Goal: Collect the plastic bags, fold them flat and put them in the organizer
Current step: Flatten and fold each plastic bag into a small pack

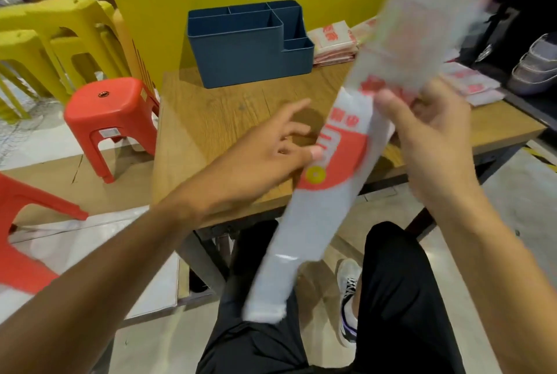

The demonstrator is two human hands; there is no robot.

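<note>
The right hand (428,132) is raised above the near right part of the table (229,120), fingers curled round the middle of a long white-and-red bag (328,180), thumb across its front. The bag runs as a narrow strip from upper right, where its top is blurred against the yellow board (168,12), down past the table's near edge to a loose end over the person's lap. The left hand (271,150) reaches in from the left with fingers spread; its thumb tip meets the bag's left edge at the red print, and whether it pinches there cannot be told.

Under the hands the wooden top lies bare from the near edge back to the blue organizer (241,51), which stands at the far edge against the board, its compartments open at the top. Just right of it a stack of folded bags (333,42) sits by the far edge; a second pile of bags (473,87) lies further right near the table's right edge, beside a grey shoe (533,69) on a dark ledge.

Left of the table a red stool (111,120) stands close to its left edge, with yellow stools (60,39) behind it and another red one (27,232) nearer the camera. The person's dark-trousered legs (388,298) fill the room below the near edge.
</note>
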